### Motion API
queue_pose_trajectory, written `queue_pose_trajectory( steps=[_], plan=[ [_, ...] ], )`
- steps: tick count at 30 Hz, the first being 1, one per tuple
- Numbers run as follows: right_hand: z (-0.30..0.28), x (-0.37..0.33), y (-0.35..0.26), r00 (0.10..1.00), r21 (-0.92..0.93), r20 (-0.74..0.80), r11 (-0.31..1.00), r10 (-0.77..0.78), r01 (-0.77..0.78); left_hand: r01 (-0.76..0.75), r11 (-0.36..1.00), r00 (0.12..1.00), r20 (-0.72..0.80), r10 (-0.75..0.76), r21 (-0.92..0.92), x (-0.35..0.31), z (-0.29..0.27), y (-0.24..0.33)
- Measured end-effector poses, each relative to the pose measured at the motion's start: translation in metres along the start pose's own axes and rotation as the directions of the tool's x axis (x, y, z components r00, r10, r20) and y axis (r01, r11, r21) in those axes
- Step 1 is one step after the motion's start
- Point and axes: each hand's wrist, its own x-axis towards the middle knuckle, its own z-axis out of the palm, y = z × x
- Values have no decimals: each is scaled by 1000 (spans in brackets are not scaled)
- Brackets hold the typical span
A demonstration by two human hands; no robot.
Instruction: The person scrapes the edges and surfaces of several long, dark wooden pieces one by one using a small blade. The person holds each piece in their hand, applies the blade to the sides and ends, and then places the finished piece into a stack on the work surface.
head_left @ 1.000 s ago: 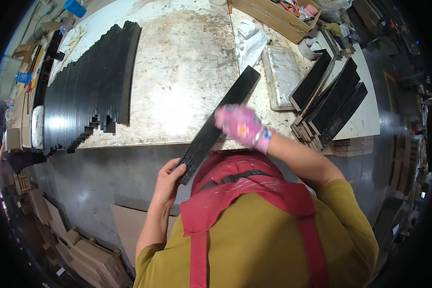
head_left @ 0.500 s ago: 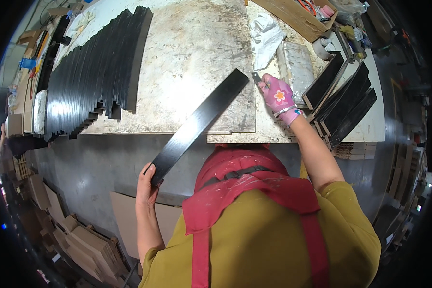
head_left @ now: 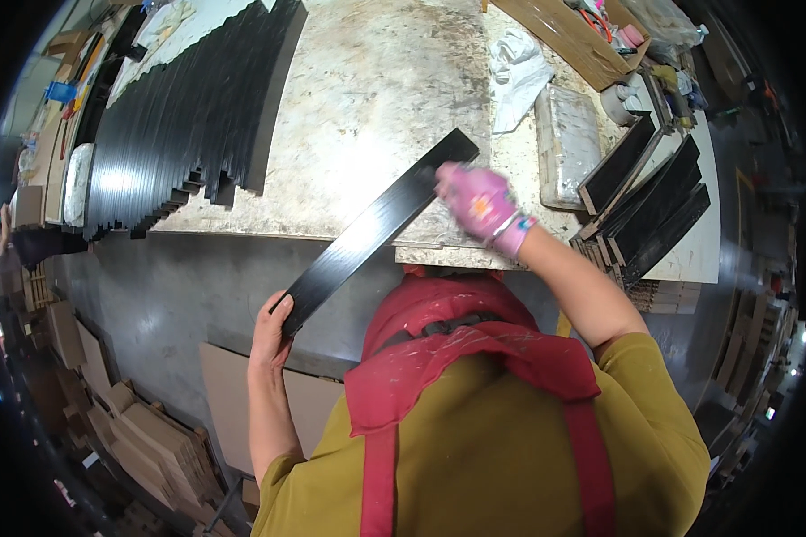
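Note:
A long, flat black board (head_left: 373, 228) slants from lower left to upper right over the worktable (head_left: 367, 98), its far end above the tabletop. My bare left hand (head_left: 271, 329) grips its near end, thumb on top, out beyond the table's front edge. My right hand (head_left: 476, 204), in a pink flowered glove, is closed at the board's far part, by its right edge. Motion blurs the fingers. The small dark flat tool in them half a second ago is now mostly hidden by the glove and blur.
Black boards stand in a close-packed row (head_left: 188, 116) on the table's left. To the right lie more black boards (head_left: 667, 201), a plastic-wrapped block (head_left: 567, 148), a white cloth (head_left: 518, 76), a tape roll (head_left: 616, 103) and a cardboard box (head_left: 569, 40). Cardboard sheets (head_left: 166, 443) lean below left.
My right hand has moved left and slightly down, from beside the board's far end onto its far part. The left hand keeps its grip. The whole view has shifted slightly.

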Motion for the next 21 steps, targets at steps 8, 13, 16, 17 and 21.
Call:
queue_pose_trajectory(
  steps=[8,13,16,17,21],
  plan=[
    [23,-26,-29,907,-171,-44,897,-420,407,80,925,997,37,-71,-372,-8,71,15],
    [-14,-15,-32,996,17,-94,1000,8,-7,131,862,985,165,-56,-490,-23,98,17],
    [14,-32,-30,898,-82,-158,912,-410,402,189,786,970,236,-57,-588,-21,116,22],
    [33,-43,-35,775,-109,-147,789,-615,605,194,783,969,239,-60,-591,-19,119,20],
    [31,-45,-39,804,23,-134,809,-579,587,235,720,966,241,-96,-653,-20,120,20]
  ],
)
